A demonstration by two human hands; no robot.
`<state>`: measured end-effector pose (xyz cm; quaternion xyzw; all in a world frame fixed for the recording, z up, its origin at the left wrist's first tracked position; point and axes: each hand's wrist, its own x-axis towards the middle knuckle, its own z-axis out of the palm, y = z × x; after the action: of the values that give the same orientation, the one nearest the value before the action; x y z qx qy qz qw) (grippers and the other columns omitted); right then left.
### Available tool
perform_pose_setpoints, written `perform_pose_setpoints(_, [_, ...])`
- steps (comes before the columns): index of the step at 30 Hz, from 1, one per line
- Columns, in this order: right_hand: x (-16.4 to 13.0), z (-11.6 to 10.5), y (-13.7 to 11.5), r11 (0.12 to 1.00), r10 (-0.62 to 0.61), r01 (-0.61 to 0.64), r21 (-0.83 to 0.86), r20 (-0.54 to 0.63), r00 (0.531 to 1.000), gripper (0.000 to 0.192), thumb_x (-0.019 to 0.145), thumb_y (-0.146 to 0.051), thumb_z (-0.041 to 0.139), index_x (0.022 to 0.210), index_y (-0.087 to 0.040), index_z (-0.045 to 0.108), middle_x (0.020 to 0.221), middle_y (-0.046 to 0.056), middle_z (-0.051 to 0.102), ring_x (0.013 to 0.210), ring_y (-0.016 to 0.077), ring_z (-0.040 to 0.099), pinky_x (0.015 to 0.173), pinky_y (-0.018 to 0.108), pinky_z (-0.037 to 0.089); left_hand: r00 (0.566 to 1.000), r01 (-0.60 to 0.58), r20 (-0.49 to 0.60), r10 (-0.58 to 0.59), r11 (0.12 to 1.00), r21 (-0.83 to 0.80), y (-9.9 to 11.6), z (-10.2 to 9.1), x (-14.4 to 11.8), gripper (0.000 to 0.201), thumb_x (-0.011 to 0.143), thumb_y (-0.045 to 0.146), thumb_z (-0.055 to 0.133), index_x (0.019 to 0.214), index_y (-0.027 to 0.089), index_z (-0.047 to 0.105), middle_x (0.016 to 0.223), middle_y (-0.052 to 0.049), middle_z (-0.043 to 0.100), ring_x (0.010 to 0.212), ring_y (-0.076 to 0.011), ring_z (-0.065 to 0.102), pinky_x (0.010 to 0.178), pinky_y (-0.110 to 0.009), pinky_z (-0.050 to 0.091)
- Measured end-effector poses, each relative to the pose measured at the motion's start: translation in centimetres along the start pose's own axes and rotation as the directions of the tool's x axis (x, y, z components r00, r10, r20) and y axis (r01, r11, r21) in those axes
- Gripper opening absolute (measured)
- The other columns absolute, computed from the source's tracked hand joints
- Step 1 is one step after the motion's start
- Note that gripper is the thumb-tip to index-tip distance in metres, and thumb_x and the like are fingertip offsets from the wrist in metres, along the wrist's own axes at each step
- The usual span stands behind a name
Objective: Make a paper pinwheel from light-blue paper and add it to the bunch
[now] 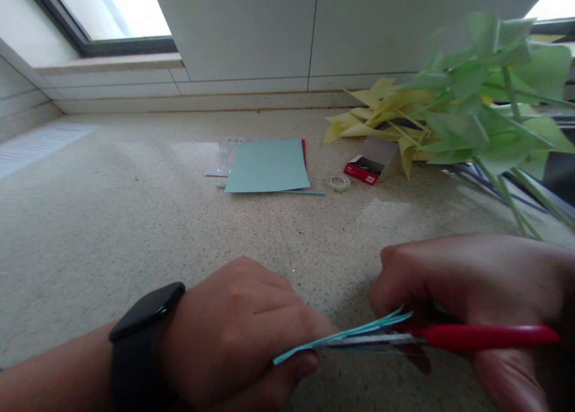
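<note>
Low in the view, my left hand (251,334) pinches a narrow piece of folded light-blue paper (345,334) between thumb and fingers. The paper's right end is split into several thin strips. My right hand (467,292) is closed around the red handle of a pair of scissors (489,336). Their blades lie along the paper, with the tips pointing left close to my left fingers. How far the blades are parted is hard to make out. A black watch sits on my left wrist.
Ahead lies a stack of light-blue paper sheets (269,166) with a thin stick under it. A roll of clear tape (338,182) and an open red box (362,170) of small items are beside it. Yellow and green paper pinwheels (476,112) fill the right. Printed paper (40,142) lies far left.
</note>
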<state>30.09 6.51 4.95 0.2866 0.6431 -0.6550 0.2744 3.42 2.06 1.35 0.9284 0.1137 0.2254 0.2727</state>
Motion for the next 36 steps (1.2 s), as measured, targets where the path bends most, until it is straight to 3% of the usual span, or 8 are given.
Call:
perform_pose_setpoints(8, [0.0,0.3,-0.2,0.992,0.124,-0.123,0.023,-0.050,0.991,0.090,0.044,-0.094,0.068,0.093,-0.018,0.065,0.068,-0.003,0.056,0.055,0.0142,0.053,0.044,0.023,0.041,1.000,-0.006,-0.015,0.006,1.000,0.010,-0.1,0.1,0.1,0.038,0.109,0.028,0.026,0.105,0.014,0.061,0.065,0.000,0.064,0.053,-0.0145,0.056,0.047,-0.031,0.040])
perform_pose_setpoints(13, [0.1,0.2,-0.3,0.993,0.110,-0.110,0.031,-0.022,0.994,0.083,0.048,-0.092,0.069,0.087,-0.019,0.062,0.069,-0.003,0.055,0.056,0.0137,0.053,0.046,0.023,0.042,1.000,-0.009,-0.001,0.009,1.000,-0.004,-0.2,0.1,0.2,0.046,0.109,0.029,0.020,0.103,0.012,0.063,0.064,0.000,0.063,0.052,-0.0145,0.054,0.047,-0.032,0.039])
perform_pose_setpoints(21, [0.3,0.5,-0.1,0.993,0.105,-0.102,0.059,-0.045,0.993,0.079,0.051,-0.089,0.072,0.085,-0.018,0.059,0.063,-0.005,0.052,0.053,0.0127,0.051,0.045,0.022,0.040,1.000,-0.014,-0.018,0.014,1.000,0.021,-0.3,0.3,-0.2,0.036,0.106,0.025,0.031,0.105,0.010,0.064,0.065,-0.001,0.063,0.052,-0.0154,0.051,0.049,-0.032,0.037])
perform_pose_setpoints(27, [-0.6,0.2,1.1,0.994,0.100,-0.093,0.063,-0.117,0.988,0.082,0.051,-0.086,0.074,0.093,-0.017,0.066,0.067,-0.003,0.058,0.052,0.0121,0.052,0.043,0.022,0.040,0.998,0.060,-0.014,-0.060,0.998,-0.009,-0.4,0.1,-0.4,0.037,0.106,0.027,0.031,0.105,0.014,0.065,0.068,-0.001,0.066,0.058,-0.0149,0.057,0.054,-0.029,0.042])
perform_pose_setpoints(30, [-1.5,-0.1,2.3,0.998,0.005,0.008,0.066,-0.192,0.981,0.073,0.055,-0.077,0.081,0.094,-0.017,0.066,0.063,-0.004,0.059,0.048,0.0109,0.052,0.039,0.020,0.038,0.988,0.155,-0.006,-0.157,0.981,-0.113,-0.4,-0.3,-0.6,0.037,0.106,0.030,0.033,0.101,0.014,0.065,0.073,-0.005,0.068,0.064,-0.0158,0.061,0.059,-0.028,0.045])
perform_pose_setpoints(32, [-1.7,-0.4,3.2,0.975,-0.138,0.182,0.129,-0.297,0.945,0.067,0.056,-0.068,0.087,0.094,-0.018,0.064,0.057,-0.007,0.057,0.043,0.0090,0.050,0.036,0.017,0.035,0.966,0.253,0.015,-0.259,0.927,-0.276,-0.4,-0.6,-0.7,0.039,0.107,0.034,0.032,0.100,0.014,0.065,0.079,-0.007,0.069,0.067,-0.0154,0.063,0.061,-0.026,0.048])
perform_pose_setpoints(34, [-1.5,-0.7,3.8,0.946,-0.190,0.281,0.161,-0.426,0.884,0.065,0.065,-0.063,0.086,0.106,-0.020,0.059,0.057,-0.008,0.058,0.040,0.0085,0.050,0.037,0.017,0.037,0.927,0.351,0.049,-0.372,0.815,-0.460,-0.4,-0.7,-0.7,0.038,0.107,0.038,0.034,0.102,0.015,0.065,0.086,-0.008,0.072,0.071,-0.0147,0.065,0.062,-0.024,0.050])
perform_pose_setpoints(36, [-0.8,-0.9,3.9,0.937,-0.183,0.329,0.119,-0.635,0.751,0.069,0.072,-0.061,0.082,0.120,-0.024,0.048,0.060,-0.009,0.059,0.040,0.0102,0.050,0.037,0.020,0.040,0.885,0.410,0.073,-0.460,0.696,-0.589,-0.6,-0.5,-0.8,0.036,0.106,0.043,0.040,0.103,0.017,0.064,0.094,-0.009,0.074,0.077,-0.0151,0.066,0.064,-0.023,0.051])
